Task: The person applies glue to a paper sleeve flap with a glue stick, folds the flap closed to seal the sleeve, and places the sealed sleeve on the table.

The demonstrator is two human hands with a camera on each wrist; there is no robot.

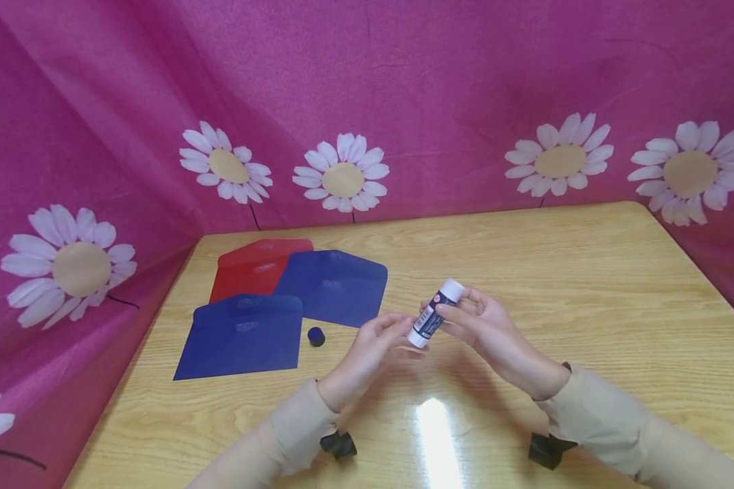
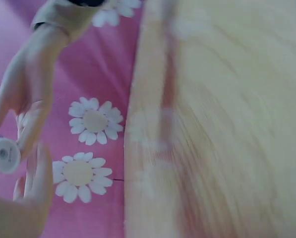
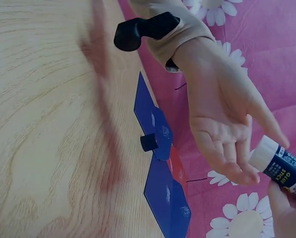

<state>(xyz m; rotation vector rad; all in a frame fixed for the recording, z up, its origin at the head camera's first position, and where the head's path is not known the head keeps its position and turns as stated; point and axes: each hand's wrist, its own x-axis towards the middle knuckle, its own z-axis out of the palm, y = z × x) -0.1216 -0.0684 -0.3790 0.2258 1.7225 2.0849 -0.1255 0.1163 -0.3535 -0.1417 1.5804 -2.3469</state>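
Observation:
Above the table, my right hand (image 1: pixel 486 326) grips a glue stick (image 1: pixel 433 314), thumb across its dark blue label. The stick is tilted, with one white end up and the other white end toward my left hand (image 1: pixel 373 346). In the right wrist view the left hand (image 3: pixel 219 106) shows its palm, with relaxed fingers and the thumb close to the stick's white base. The left wrist view shows that round base (image 2: pixel 5 155) from below. On the table left of the hands stands a small dark blue cap (image 1: pixel 316 336).
Two blue envelopes (image 1: pixel 238 343) (image 1: pixel 345 292) and a red envelope (image 1: pixel 245 275) lie at the left with flaps spread open and whitish smears on them. The right blue one overlaps the red. Pink flowered cloth (image 1: pixel 440 102) hangs behind the wooden table (image 1: pixel 587 272).

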